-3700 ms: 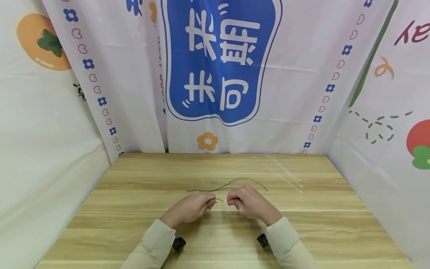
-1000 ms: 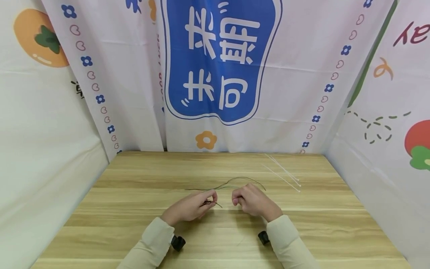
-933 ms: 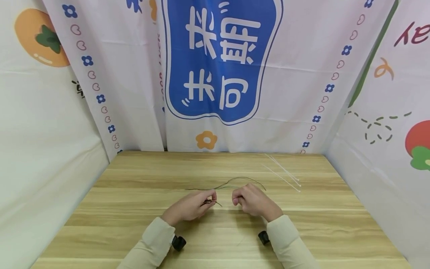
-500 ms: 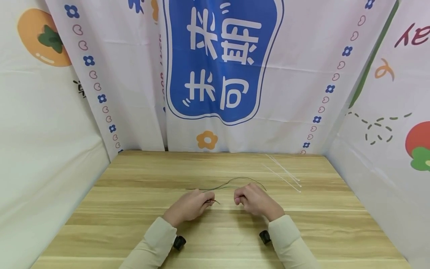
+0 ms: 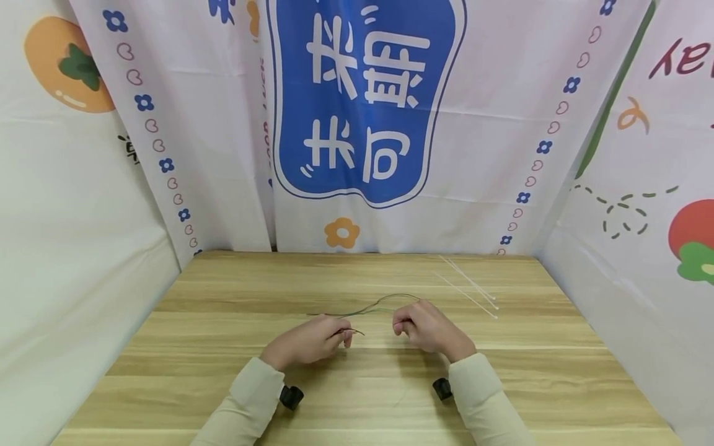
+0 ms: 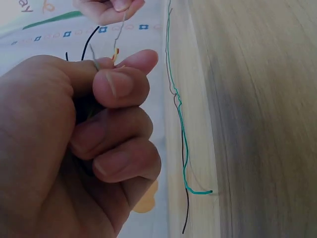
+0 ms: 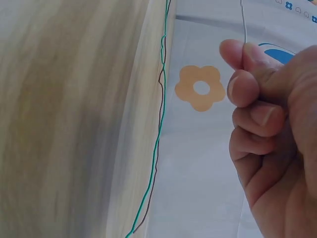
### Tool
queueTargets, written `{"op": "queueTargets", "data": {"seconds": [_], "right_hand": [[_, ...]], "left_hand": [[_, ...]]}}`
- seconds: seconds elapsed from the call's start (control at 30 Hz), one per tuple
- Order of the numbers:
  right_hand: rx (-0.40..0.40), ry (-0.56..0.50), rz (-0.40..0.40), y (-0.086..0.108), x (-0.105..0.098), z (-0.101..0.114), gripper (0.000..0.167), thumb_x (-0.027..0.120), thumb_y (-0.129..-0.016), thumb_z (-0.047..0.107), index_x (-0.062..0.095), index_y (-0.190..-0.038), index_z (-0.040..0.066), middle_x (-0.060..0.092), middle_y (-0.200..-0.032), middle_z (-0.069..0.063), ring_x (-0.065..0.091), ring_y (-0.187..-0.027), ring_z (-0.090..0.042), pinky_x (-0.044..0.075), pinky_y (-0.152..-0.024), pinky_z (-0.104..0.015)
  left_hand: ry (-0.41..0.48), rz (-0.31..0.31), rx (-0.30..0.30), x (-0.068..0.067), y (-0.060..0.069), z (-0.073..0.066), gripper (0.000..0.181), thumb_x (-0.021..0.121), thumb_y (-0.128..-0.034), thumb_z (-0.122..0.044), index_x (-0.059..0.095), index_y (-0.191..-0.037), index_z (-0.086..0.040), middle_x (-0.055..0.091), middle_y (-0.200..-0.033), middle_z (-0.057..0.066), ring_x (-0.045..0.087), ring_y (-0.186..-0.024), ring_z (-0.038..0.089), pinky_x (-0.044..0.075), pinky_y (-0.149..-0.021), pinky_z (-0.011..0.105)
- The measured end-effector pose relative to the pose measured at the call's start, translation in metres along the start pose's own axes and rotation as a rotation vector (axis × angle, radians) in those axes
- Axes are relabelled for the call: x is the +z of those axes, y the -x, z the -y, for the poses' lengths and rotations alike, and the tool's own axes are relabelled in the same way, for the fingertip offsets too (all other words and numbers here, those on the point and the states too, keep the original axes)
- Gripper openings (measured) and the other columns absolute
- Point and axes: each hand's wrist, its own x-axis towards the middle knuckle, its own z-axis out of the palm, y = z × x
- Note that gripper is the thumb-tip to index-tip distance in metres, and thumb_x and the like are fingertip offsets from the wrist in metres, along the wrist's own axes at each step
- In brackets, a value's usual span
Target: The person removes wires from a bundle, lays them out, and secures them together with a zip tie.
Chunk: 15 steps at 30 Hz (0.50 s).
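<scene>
My left hand (image 5: 309, 341) curls its fingers round a few thin wires. In the left wrist view a black wire (image 6: 87, 44) and a short yellow-orange wire end (image 6: 116, 54) stick out past its thumb and forefinger. My right hand (image 5: 432, 328) pinches a thin grey-white wire (image 7: 243, 22) between thumb and fingertips. In the left wrist view that grey wire runs between the two hands. Just behind the hands, a green wire (image 7: 164, 99) and a dark brown wire (image 7: 160, 119) lie loosely twisted together on the table. What lies inside the left palm is hidden.
Several white cable ties (image 5: 471, 300) lie at the back right of the wooden table (image 5: 234, 285). A printed white cloth (image 5: 491, 124) hangs behind the table, and further cloth stands along both sides.
My right hand has shifted a little to the right and away, and my left slightly left, so the gap between them is wider. The loose wires on the table stay put.
</scene>
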Motion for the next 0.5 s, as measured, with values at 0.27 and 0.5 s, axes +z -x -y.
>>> {"op": "queueTargets", "data": {"seconds": [0.27, 0.5], "right_hand": [[0.002, -0.085, 0.059, -0.002, 0.004, 0.01, 0.02, 0.064, -0.105, 0.012, 0.076, -0.089, 0.015, 0.058, -0.065, 0.015, 0.044, -0.056, 0.004, 0.042, -0.058, -0.019], [-0.06, -0.147, 0.02, -0.006, 0.005, 0.015, 0.019, 0.065, -0.105, 0.008, 0.076, -0.09, 0.011, 0.066, -0.066, 0.002, 0.046, -0.055, 0.005, 0.044, -0.057, -0.018]], "left_hand": [[0.004, -0.046, -0.02, 0.003, 0.003, 0.002, 0.029, 0.045, -0.1139, -0.012, 0.059, -0.089, -0.014, 0.048, -0.074, -0.009, 0.038, -0.061, 0.002, 0.04, -0.062, 0.022], [-0.018, -0.022, 0.051, 0.001, 0.0, 0.003, 0.028, 0.048, -0.1134, -0.014, 0.065, -0.091, -0.017, 0.052, -0.076, -0.01, 0.041, -0.062, 0.0, 0.041, -0.063, 0.021]]}}
